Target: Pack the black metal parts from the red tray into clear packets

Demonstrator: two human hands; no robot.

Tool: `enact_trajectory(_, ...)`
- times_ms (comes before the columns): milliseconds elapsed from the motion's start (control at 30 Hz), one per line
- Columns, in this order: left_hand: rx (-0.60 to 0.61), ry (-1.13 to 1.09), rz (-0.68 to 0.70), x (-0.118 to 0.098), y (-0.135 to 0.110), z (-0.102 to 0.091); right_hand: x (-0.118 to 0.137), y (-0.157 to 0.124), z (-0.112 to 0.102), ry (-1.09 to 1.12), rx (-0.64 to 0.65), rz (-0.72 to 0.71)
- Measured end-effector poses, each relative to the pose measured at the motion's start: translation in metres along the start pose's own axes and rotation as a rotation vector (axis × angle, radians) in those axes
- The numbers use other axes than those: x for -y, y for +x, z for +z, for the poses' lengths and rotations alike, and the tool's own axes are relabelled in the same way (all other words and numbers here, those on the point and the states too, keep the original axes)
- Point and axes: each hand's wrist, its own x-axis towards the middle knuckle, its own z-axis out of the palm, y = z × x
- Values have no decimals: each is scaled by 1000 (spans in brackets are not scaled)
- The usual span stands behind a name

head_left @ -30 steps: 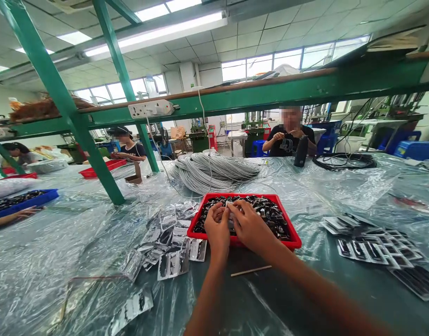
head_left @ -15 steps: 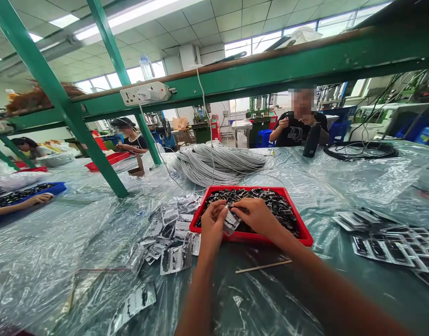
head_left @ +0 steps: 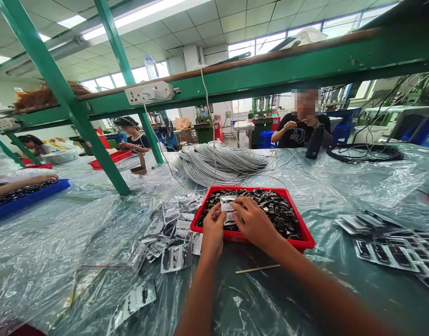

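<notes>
Over the red bin (head_left: 251, 240), full of small black parts (head_left: 280, 214) with metallic bits, both hands hold a small silver slotted card or tray (head_left: 228, 205). My left hand (head_left: 213, 228) pinches its left edge between thumb and fingers. My right hand (head_left: 253, 219) has its fingers closed over the right side; any small part under those fingertips is hidden. To the left of the bin lies a loose heap of similar silver cards (head_left: 177, 233). A single silver card (head_left: 133, 303) rests nearer to me.
Rows of silver trays with black parts (head_left: 389, 252) lie at the right. A thin stick (head_left: 258, 269) is before the bin, a grey cable coil (head_left: 217, 163) behind it. A green frame post (head_left: 102, 149) stands left. Co-workers sit across the table; another's arm reaches over a blue bin (head_left: 32, 198).
The silver card has turned more upright and risen slightly between my hands. My right fingers have shifted down along its side. The co-worker's hand at the blue bin has moved.
</notes>
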Motion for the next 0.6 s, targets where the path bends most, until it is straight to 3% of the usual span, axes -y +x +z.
enact_trajectory(233, 35, -5, 53, -9, -9, 4, 6, -5, 12, 83, -8, 61)
enact_trajectory(367, 175, 59, 108, -18, -6, -4, 2, -2, 5, 214, -31, 127)
enact_trajectory(467, 233, 159, 131, -22, -5, -7, -3, 0, -2, 263, 63, 145)
enact_trajectory(533, 182, 232, 146, -21, -3, -7, -8, 2, -6, 281, 115, 149)
enact_trajectory(600, 56, 284, 159, -17, 0, -8, -15, 4, -7, 321, 99, 243)
